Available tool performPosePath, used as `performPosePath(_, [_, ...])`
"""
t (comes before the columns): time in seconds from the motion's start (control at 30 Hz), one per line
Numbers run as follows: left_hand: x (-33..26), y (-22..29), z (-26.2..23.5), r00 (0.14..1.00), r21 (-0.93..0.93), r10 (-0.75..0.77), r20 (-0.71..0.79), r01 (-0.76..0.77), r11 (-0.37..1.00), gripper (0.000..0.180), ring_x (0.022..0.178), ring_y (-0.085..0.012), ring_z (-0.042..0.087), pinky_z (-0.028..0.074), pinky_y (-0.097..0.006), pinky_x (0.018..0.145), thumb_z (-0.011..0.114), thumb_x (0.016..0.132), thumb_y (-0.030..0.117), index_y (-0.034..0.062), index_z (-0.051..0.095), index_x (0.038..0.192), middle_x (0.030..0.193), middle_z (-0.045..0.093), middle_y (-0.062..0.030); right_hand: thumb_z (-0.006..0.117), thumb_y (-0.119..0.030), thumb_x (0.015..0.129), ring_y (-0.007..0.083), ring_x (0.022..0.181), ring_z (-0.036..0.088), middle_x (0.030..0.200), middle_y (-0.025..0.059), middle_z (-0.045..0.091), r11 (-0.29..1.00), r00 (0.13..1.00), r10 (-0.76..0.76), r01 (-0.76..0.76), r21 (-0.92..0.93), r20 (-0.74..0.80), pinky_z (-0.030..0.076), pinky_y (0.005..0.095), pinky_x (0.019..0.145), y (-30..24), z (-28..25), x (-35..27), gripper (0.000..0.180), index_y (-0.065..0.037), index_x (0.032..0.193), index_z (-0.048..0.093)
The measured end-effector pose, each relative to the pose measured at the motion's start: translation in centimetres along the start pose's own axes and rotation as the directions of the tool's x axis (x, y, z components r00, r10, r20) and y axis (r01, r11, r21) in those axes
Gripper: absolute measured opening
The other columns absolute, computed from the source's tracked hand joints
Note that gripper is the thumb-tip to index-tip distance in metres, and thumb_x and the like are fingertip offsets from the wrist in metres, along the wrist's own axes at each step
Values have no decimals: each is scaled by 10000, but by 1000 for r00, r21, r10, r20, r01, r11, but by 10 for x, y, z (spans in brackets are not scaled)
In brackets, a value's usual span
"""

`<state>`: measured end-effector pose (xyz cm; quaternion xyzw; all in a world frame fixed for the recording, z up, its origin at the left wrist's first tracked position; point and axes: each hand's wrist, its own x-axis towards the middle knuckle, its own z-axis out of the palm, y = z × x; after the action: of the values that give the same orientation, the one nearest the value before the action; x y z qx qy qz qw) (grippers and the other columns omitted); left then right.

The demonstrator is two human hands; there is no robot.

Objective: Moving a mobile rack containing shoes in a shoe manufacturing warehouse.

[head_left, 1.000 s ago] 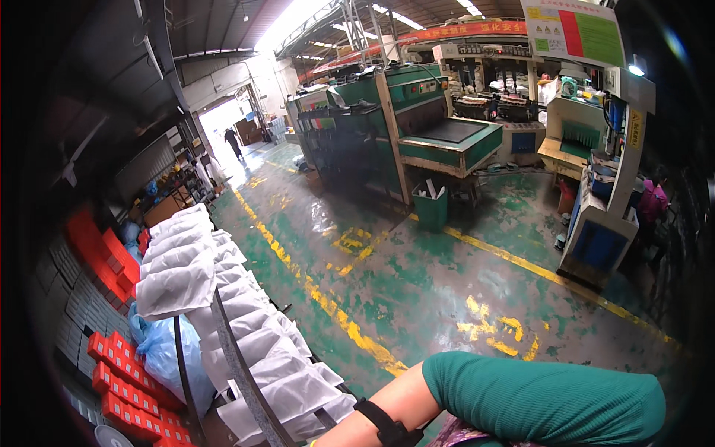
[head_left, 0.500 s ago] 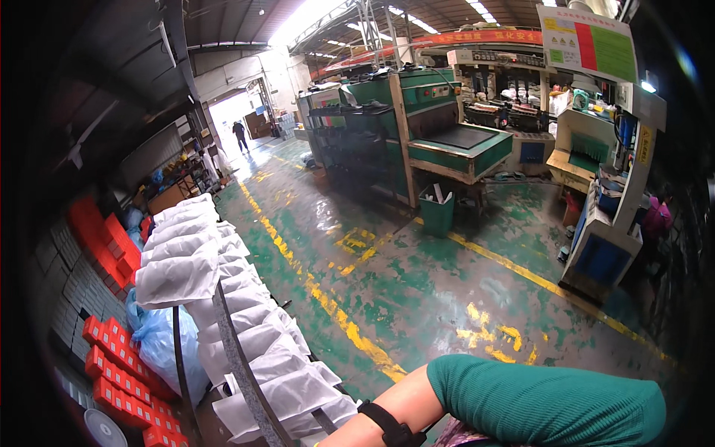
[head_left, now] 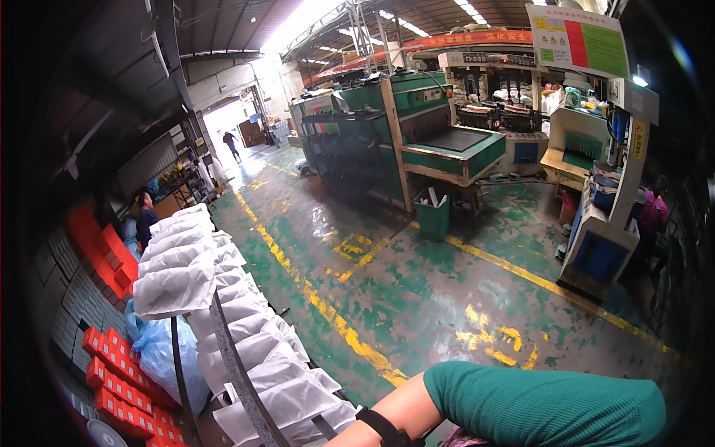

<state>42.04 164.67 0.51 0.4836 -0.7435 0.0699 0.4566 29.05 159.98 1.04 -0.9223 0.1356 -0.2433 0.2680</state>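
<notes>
Head view: a factory hall with a green floor (head_left: 417, 298), wet and glossy in places, marked with worn yellow lines (head_left: 328, 313). One arm in a green sleeve (head_left: 544, 406) crosses the lower edge, a black wristband (head_left: 383, 428) on the forearm. Neither hand is in the picture, so grip cannot be told. Nearest the arm, a rack (head_left: 231, 357) carries rows of white bags (head_left: 175, 279). Red boxes (head_left: 119, 387) and a blue sack (head_left: 160, 354) lie at lower left. Green machines (head_left: 417, 127) stand behind. A green bin (head_left: 432, 216) stands beside them. A person (head_left: 654, 220) stands at right.
</notes>
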Motion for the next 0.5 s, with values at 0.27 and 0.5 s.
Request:
performPosePath(0.27, [1, -6, 2, 1000, -16, -11, -1, 11, 1000, 307, 830, -382, 610, 453, -458, 777, 453, 913, 196, 11, 698, 908, 860, 665, -193, 576, -317, 825, 282, 837, 631, 904, 105, 642, 996, 999, -12, 15, -87, 39, 519, 375, 731, 4, 2, 3, 236, -119, 937, 638])
performPosePath(0.5, [3, -3, 10, 1000, -27, -6, 2, 6, 1000, 302, 828, -381, 610, 453, -457, 774, 455, 909, 192, 13, 698, 907, 860, 665, -193, 583, -322, 830, 263, 841, 627, 912, 90, 635, 996, 999, -52, 51, -71, -2, 520, 360, 734, 11, 5, -3, 245, -121, 959, 638])
